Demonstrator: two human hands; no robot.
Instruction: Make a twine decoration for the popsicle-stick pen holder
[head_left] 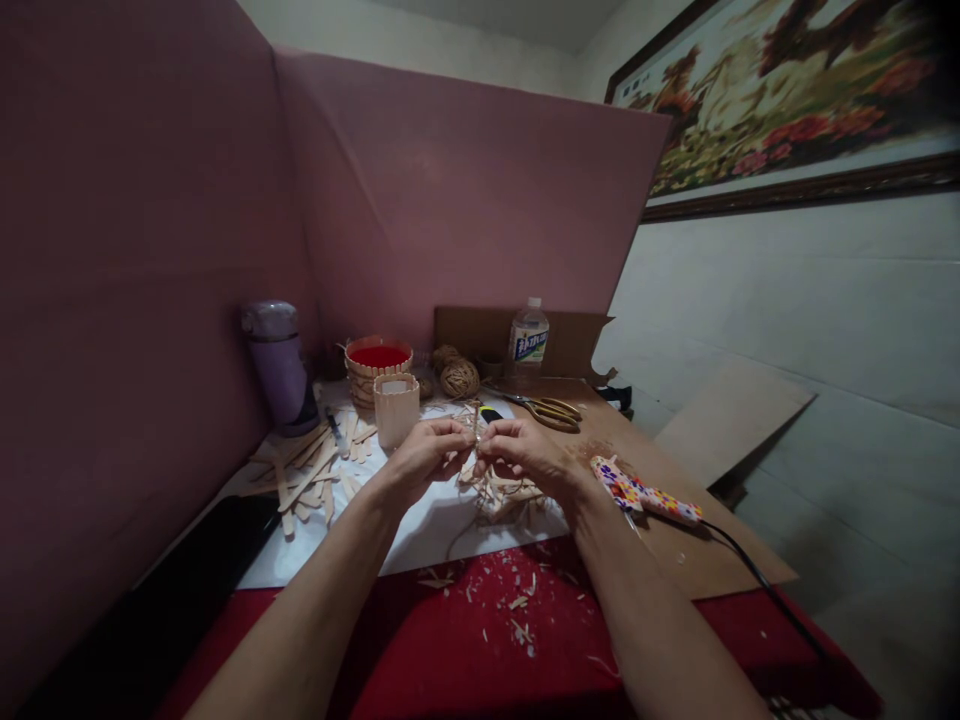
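My left hand and my right hand meet above the white sheet, both closed in a pinch. Between their fingertips is a thin brownish strand, its upper end sticking up; the rest is hidden by the fingers. Beneath the hands lies a loose pile of wood scraps and fibres. A small cup made of pale wooden sticks stands just beyond my left hand. Behind it is a larger stick-sided basket with a red inside.
Loose craft sticks and a pen lie left, near a purple bottle. Twine balls, a plastic bottle and scissors sit at the back. A patterned glue gun with a cord rests on brown board at right.
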